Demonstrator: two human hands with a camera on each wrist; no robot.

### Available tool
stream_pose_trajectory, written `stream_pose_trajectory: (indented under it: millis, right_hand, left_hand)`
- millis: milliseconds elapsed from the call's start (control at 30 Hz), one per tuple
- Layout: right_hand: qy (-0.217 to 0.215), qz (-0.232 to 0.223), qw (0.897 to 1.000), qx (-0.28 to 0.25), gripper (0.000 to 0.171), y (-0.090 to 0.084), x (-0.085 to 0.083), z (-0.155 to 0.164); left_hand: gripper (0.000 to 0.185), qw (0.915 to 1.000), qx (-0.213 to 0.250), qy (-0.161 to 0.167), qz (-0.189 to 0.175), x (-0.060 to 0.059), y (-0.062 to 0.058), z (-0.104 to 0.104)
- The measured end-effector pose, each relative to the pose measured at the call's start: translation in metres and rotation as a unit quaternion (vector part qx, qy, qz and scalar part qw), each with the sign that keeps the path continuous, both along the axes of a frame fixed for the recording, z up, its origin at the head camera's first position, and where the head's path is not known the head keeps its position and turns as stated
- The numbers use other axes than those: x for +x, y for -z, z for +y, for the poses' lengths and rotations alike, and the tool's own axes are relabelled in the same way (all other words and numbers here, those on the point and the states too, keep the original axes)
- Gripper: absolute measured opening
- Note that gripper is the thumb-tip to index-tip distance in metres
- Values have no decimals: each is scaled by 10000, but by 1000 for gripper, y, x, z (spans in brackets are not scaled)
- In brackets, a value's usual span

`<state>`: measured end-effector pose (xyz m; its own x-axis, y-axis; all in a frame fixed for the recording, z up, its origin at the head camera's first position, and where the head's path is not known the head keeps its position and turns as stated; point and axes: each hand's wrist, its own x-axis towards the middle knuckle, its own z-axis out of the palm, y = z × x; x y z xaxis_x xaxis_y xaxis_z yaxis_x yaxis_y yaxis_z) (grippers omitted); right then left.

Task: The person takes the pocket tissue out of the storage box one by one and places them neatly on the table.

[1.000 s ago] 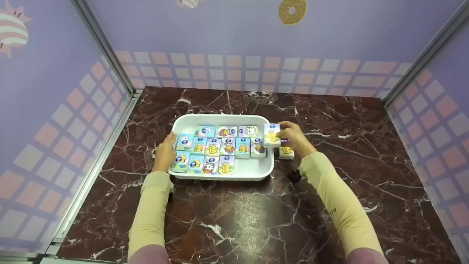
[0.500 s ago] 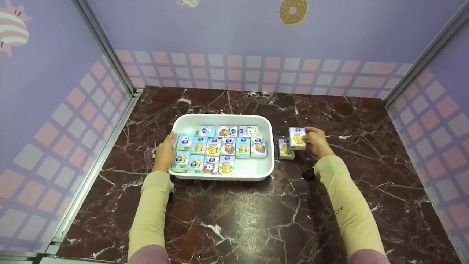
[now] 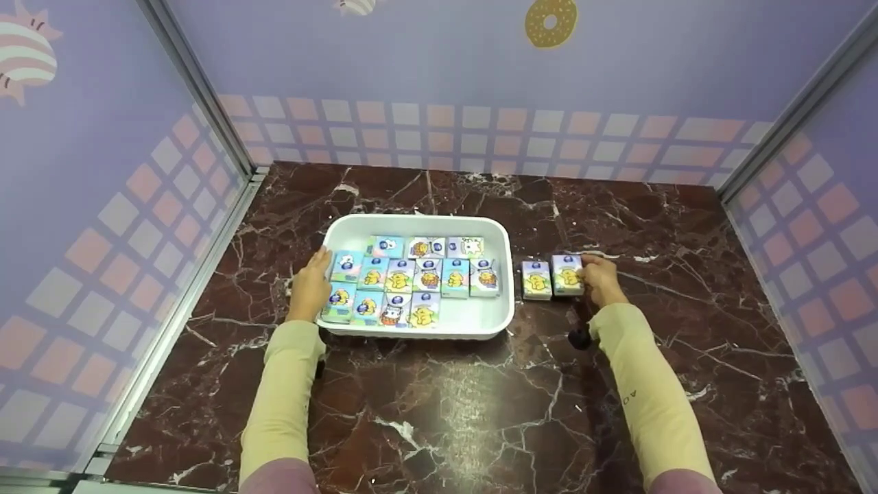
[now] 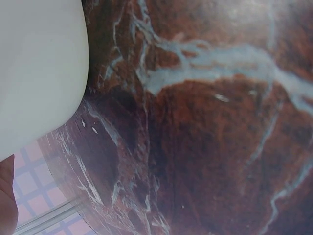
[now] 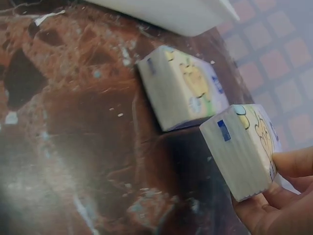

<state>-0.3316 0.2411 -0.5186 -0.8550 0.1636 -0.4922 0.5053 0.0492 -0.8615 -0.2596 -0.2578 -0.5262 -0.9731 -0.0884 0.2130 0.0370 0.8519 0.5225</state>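
1. Since the frame one second back, the right hand (image 3: 598,278) has carried its tissue pack (image 3: 567,274) out from over the white tray (image 3: 509,274) rim and down to the marble table (image 3: 480,412).
2. Right hand grasps that pack by its right edge; the pack sits right of the tray, just beside a second pack (image 3: 536,279) lying flat between it and the tray.
3. Left hand (image 3: 310,283) rests open against the tray's left rim; nothing gripped.
4. Tray holds rows of similar packs (image 3: 411,274), its right front corner bare.
5. Pack faces show a yellow cartoon figure and a blue round logo; text unreadable.
6. Held pack: printed face up, long axis running away from the person, parallel to the tray's right wall.
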Motion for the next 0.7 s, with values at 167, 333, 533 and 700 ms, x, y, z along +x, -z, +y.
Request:
stream_pose_trajectory:
  millis: [167,333,533,700]
  right_hand:
    - [144,-73,9997,157,56,10,2,-4]
    - [355,-64,9979,532,53,24,-1,-6]
    - [674,143,9951,709,45,37,-10,-8]
    - [803,-102,9915,1018,43,24,-4,-17]
  left_hand:
    - [51,9999,78,13,-100,1,0,0]
    - [51,9998,123,37,-171,1,-2,-1]
    - [52,9999,8,41,-113,0,-3,-1]
    - [52,9997,-39,15,-253,-1,-2,-2]
